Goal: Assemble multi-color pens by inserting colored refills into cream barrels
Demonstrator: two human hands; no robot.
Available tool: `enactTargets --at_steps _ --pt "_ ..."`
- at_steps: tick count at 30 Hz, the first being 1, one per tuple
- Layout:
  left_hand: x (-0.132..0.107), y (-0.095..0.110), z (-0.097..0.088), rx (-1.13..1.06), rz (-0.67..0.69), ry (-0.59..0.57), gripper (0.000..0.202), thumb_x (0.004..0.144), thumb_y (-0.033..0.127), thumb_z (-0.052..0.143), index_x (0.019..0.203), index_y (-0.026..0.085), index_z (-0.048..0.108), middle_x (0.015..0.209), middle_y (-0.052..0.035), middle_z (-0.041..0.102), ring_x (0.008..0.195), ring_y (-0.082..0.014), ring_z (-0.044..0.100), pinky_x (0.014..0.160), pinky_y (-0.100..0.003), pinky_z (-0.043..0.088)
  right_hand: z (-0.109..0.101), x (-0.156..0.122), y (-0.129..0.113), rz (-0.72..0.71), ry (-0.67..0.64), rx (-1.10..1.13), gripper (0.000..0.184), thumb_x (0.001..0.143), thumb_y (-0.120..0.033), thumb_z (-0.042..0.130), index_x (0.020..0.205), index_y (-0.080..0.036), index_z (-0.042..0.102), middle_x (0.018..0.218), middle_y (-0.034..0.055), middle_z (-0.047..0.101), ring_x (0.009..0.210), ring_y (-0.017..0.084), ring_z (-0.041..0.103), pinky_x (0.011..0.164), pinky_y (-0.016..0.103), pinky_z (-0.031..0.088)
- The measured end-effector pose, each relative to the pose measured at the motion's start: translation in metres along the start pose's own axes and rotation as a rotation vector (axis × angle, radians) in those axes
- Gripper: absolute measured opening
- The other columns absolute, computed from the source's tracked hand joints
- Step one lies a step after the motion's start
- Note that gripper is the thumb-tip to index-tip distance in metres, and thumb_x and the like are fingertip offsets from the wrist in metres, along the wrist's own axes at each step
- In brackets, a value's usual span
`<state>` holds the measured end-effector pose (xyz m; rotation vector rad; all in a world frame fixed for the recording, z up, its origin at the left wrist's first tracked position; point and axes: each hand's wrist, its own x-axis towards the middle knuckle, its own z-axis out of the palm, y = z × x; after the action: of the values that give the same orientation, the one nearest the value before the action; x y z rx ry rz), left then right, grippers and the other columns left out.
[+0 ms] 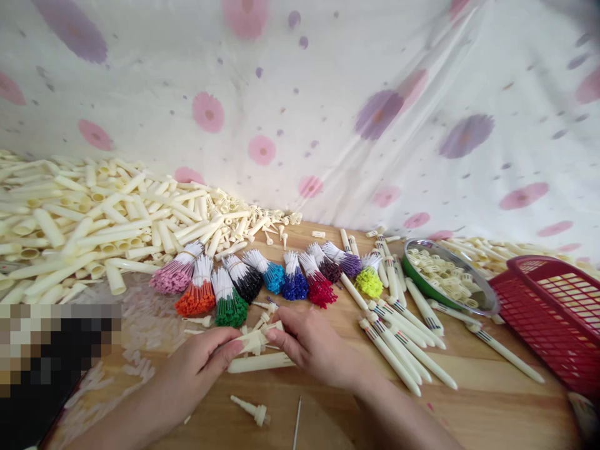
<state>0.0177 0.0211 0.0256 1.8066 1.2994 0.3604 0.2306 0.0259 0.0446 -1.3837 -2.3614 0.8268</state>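
Note:
My left hand [206, 359] and my right hand [312, 344] meet at the middle of a wooden table [492, 400]. Together they pinch a cream plastic pen part [255, 339] between their fingertips. A cream pen barrel [260, 362] lies on the table just under the hands. Behind them stands a row of refill bundles with coloured tips: pink [171, 278], orange [197, 300], green [229, 309], black [248, 284], blue [293, 284], red [321, 290], purple [344, 262] and yellow-green [369, 281].
A big heap of cream barrels [79, 219] fills the left. Several assembled pens [403, 337] lie at the right, beside a green bowl of small cream parts [445, 275] and a red basket [553, 312]. A loose plunger piece [250, 409] and a thin refill [297, 425] lie near me. A flowered cloth hangs behind.

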Motion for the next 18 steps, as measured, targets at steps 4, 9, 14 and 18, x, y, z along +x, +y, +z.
enactTargets --at_steps 4,9,14,18 --pt "0.001 -0.002 0.003 -0.01 0.001 0.023 0.038 0.085 0.048 0.037 0.091 0.023 0.066 0.081 -0.0019 0.072 0.079 -0.0213 0.064 0.069 -0.027 0.048 0.0 0.001 0.002 -0.001 0.001 0.046 0.035 0.094 -0.041 0.037 0.072 -0.018 0.05 0.062 -0.0002 0.051 0.056 0.011 0.043 0.053 0.022 0.029" --pt "-0.004 0.0 0.007 0.058 0.032 0.064 0.033 0.088 0.047 0.038 0.096 0.026 0.062 0.09 -0.0004 0.071 0.083 -0.0197 0.065 0.072 -0.026 0.048 0.0 0.0 -0.002 -0.026 0.037 0.144 0.024 0.093 -0.034 0.036 0.081 -0.018 0.05 0.063 -0.0018 0.05 0.057 0.011 0.043 0.054 0.021 0.031" --pt "-0.007 0.004 0.02 0.155 0.133 0.057 0.032 0.09 0.045 0.035 0.1 0.026 0.059 0.093 -0.003 0.07 0.081 -0.021 0.065 0.069 -0.028 0.047 0.017 0.003 -0.005 0.003 0.268 0.26 0.024 0.091 -0.035 0.038 0.073 -0.02 0.044 0.057 -0.005 0.042 0.052 0.009 0.039 0.051 0.02 0.028" --pt "-0.009 0.011 0.023 0.081 0.109 0.04 0.035 0.088 0.047 0.036 0.095 0.026 0.062 0.089 -0.0032 0.071 0.081 -0.0219 0.065 0.07 -0.029 0.048 0.025 0.005 -0.003 -0.002 0.343 0.327 0.032 0.092 -0.037 0.033 0.065 -0.021 0.033 0.057 -0.005 0.035 0.052 0.009 0.033 0.049 0.02 0.027"
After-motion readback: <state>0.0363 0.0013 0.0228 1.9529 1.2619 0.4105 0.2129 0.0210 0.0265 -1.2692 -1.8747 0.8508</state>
